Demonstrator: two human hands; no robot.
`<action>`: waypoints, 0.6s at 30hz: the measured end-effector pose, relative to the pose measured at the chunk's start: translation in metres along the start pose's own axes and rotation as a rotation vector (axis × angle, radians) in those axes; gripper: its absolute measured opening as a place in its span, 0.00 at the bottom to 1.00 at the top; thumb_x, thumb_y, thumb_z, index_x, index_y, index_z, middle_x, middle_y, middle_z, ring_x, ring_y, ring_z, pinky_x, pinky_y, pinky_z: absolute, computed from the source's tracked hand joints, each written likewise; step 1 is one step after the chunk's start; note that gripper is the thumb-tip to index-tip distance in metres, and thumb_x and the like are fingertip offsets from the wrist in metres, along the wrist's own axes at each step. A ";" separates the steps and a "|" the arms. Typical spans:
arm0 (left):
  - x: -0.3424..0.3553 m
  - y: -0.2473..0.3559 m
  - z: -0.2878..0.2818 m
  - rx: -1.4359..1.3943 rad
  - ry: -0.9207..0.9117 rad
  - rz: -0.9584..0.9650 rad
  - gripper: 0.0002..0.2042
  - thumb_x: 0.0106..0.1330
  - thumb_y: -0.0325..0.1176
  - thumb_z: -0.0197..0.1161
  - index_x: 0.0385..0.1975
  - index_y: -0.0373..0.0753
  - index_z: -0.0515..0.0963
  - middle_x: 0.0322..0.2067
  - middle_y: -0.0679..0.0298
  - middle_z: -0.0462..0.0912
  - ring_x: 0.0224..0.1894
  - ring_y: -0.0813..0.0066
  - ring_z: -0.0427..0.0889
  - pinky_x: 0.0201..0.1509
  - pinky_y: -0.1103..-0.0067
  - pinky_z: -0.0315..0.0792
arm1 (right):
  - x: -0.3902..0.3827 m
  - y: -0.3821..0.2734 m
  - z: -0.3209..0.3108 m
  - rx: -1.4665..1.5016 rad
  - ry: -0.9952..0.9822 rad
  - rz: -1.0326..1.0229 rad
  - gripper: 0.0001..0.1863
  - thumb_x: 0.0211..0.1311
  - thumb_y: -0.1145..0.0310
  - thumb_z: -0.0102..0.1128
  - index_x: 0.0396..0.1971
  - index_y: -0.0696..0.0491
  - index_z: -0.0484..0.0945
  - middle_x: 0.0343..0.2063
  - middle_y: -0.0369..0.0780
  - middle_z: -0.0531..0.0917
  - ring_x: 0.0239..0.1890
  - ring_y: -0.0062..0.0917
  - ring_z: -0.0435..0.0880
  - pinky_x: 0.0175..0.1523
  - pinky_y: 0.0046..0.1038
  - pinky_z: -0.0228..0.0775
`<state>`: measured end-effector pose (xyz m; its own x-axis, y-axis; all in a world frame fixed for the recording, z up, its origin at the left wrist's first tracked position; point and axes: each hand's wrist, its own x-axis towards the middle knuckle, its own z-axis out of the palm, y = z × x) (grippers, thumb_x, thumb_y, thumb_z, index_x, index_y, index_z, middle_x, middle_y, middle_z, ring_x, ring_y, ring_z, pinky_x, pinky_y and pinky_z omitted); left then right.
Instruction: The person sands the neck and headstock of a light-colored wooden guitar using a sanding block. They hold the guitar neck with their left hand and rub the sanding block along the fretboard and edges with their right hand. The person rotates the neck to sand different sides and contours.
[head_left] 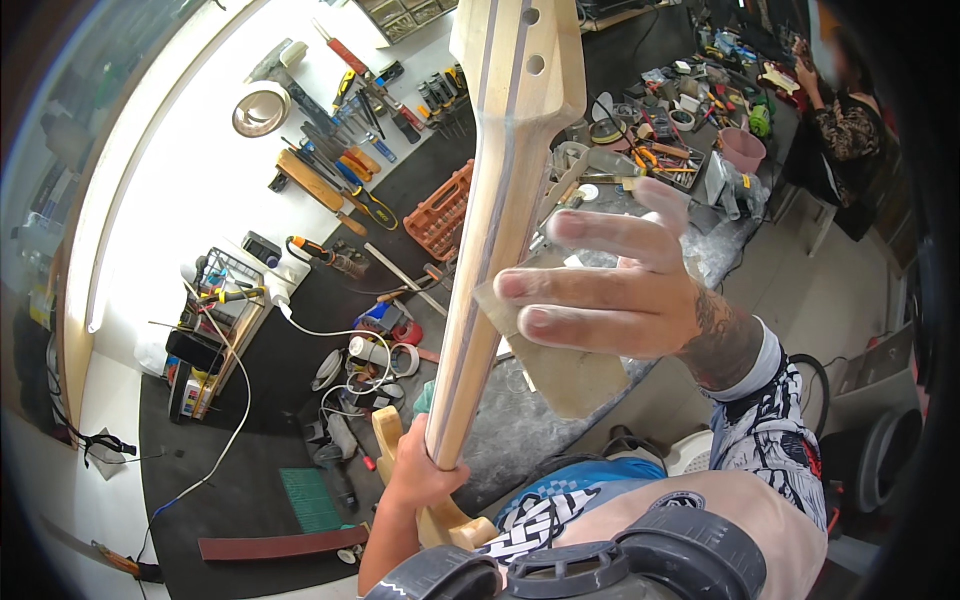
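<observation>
A pale wooden guitar neck (490, 210) with darker lengthwise stripes rises through the middle, its headstock (550, 75) with drilled holes at the top. My left hand (422, 468) is wrapped round the neck's lower end, just above the pale wooden guitar body (455, 528), which is partly hidden. Dust whitens my right hand (620, 285), whose fingers stretch toward the neck. Under those fingers hangs a tan sheet of sandpaper (572, 378), its upper left corner at the neck's edge. The grip behind the sheet is hidden by my fingers.
Hand tools (335, 125) hang on the white wall at left. A dusty dark bench holds an orange socket case (437, 215), cables, tape rolls and a green mat (310, 498). Clutter and a pink bucket (741, 150) stand far right, near another person (850, 135).
</observation>
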<state>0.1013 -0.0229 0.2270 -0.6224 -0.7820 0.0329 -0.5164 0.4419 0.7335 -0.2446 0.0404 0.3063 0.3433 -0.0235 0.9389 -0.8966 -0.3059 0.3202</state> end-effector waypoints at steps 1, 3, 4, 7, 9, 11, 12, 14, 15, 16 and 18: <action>0.000 -0.001 0.000 0.007 0.003 0.002 0.24 0.42 0.28 0.71 0.43 0.34 0.73 0.31 0.56 0.82 0.34 0.60 0.85 0.41 0.71 0.77 | -0.002 0.000 0.002 -0.040 0.029 -0.011 0.12 0.63 0.61 0.66 0.47 0.38 0.84 0.49 0.28 0.88 0.65 0.33 0.74 0.78 0.46 0.37; -0.001 -0.004 0.000 0.020 0.008 0.008 0.25 0.42 0.28 0.71 0.43 0.34 0.73 0.31 0.55 0.82 0.34 0.59 0.85 0.41 0.70 0.77 | -0.003 -0.002 0.001 -0.199 0.043 0.021 0.12 0.64 0.61 0.65 0.47 0.41 0.84 0.49 0.31 0.89 0.66 0.36 0.73 0.78 0.47 0.37; -0.001 -0.004 0.000 0.014 0.005 -0.006 0.24 0.42 0.28 0.71 0.43 0.34 0.73 0.31 0.55 0.82 0.34 0.59 0.85 0.41 0.70 0.77 | -0.001 -0.001 -0.001 -0.282 0.030 0.034 0.13 0.65 0.60 0.64 0.49 0.42 0.84 0.50 0.32 0.88 0.67 0.37 0.72 0.79 0.46 0.36; -0.003 -0.005 0.000 0.010 -0.001 -0.021 0.24 0.42 0.28 0.71 0.43 0.33 0.73 0.31 0.54 0.82 0.34 0.56 0.85 0.41 0.70 0.77 | 0.003 0.006 -0.007 -0.512 0.018 0.043 0.17 0.68 0.59 0.60 0.53 0.44 0.84 0.53 0.35 0.87 0.68 0.38 0.70 0.79 0.46 0.35; -0.001 -0.005 0.001 0.026 -0.001 0.003 0.24 0.42 0.28 0.71 0.42 0.33 0.73 0.31 0.53 0.82 0.34 0.55 0.85 0.41 0.69 0.77 | 0.001 0.005 -0.001 -0.563 0.032 0.052 0.17 0.67 0.61 0.60 0.54 0.44 0.84 0.55 0.32 0.86 0.69 0.36 0.69 0.79 0.46 0.32; 0.001 -0.005 0.002 0.050 0.006 0.043 0.22 0.43 0.26 0.69 0.42 0.35 0.73 0.30 0.59 0.80 0.32 0.67 0.82 0.39 0.74 0.76 | 0.001 0.006 0.002 -0.626 0.024 0.028 0.17 0.66 0.64 0.60 0.54 0.43 0.85 0.56 0.30 0.85 0.69 0.35 0.69 0.79 0.46 0.30; 0.002 -0.005 0.003 0.062 0.009 0.063 0.21 0.44 0.26 0.68 0.42 0.35 0.74 0.29 0.63 0.79 0.31 0.73 0.81 0.39 0.76 0.76 | 0.003 0.008 0.002 -0.654 0.018 0.011 0.18 0.66 0.64 0.60 0.54 0.43 0.85 0.57 0.29 0.85 0.68 0.35 0.69 0.79 0.45 0.29; 0.002 -0.005 0.003 0.060 0.013 0.061 0.21 0.44 0.26 0.69 0.42 0.35 0.74 0.29 0.61 0.81 0.31 0.71 0.82 0.39 0.75 0.76 | 0.004 0.013 0.004 -0.698 0.014 -0.002 0.18 0.66 0.64 0.60 0.54 0.42 0.85 0.57 0.27 0.85 0.68 0.34 0.69 0.79 0.44 0.26; 0.002 -0.004 0.004 0.058 0.015 0.061 0.22 0.44 0.26 0.69 0.42 0.35 0.74 0.29 0.61 0.81 0.31 0.70 0.82 0.39 0.75 0.77 | 0.005 0.015 0.004 -0.706 0.021 -0.007 0.18 0.65 0.64 0.60 0.54 0.41 0.85 0.57 0.27 0.85 0.68 0.34 0.70 0.79 0.44 0.26; 0.001 -0.004 0.003 0.047 0.016 0.060 0.22 0.44 0.26 0.69 0.42 0.35 0.74 0.29 0.61 0.81 0.31 0.70 0.82 0.40 0.75 0.76 | 0.006 0.017 0.005 -0.714 0.030 -0.011 0.18 0.65 0.64 0.60 0.54 0.41 0.85 0.57 0.26 0.85 0.68 0.33 0.70 0.79 0.44 0.25; 0.002 -0.004 0.004 0.025 0.017 0.061 0.22 0.43 0.27 0.69 0.42 0.35 0.74 0.30 0.60 0.81 0.31 0.69 0.82 0.40 0.74 0.76 | 0.006 0.019 0.004 -0.696 0.031 -0.015 0.18 0.64 0.66 0.61 0.53 0.40 0.86 0.57 0.26 0.85 0.67 0.33 0.70 0.78 0.43 0.26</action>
<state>0.0997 -0.0245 0.2211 -0.6433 -0.7604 0.0893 -0.4924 0.5002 0.7123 -0.2583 0.0310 0.3170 0.3585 0.0064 0.9335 -0.8662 0.3751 0.3301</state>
